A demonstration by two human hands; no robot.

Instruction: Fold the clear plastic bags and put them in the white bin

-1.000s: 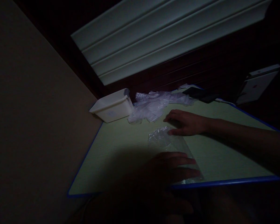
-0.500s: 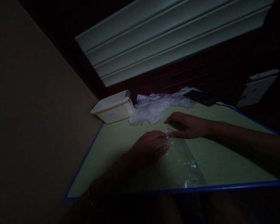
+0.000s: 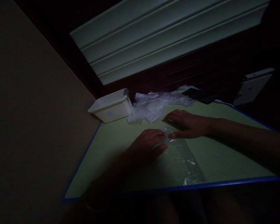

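A clear plastic bag [image 3: 180,155] lies flat on the pale green table [image 3: 226,149], reaching down to its front edge. My left hand [image 3: 151,143] rests on the bag's upper left part, thumb and fingers apart. At the bag's top right, my right hand [image 3: 188,124] is spread, its thumb on or close to the plastic and its fingers stretched over the table beyond. Neither hand is seen gripping anything. The picture is dim, and the surface under the left palm is hidden.
Several crumpled clear bags [image 3: 151,107] lie at the back of the table. Left of them stands a white plastic bin [image 3: 114,109]. A dark flat object [image 3: 198,95] lies at the back right. The wall [image 3: 37,109] borders the table's left side.
The whole view has shifted slightly. Both hands keep nearly the same places by the bag, with little movement of the fingers.
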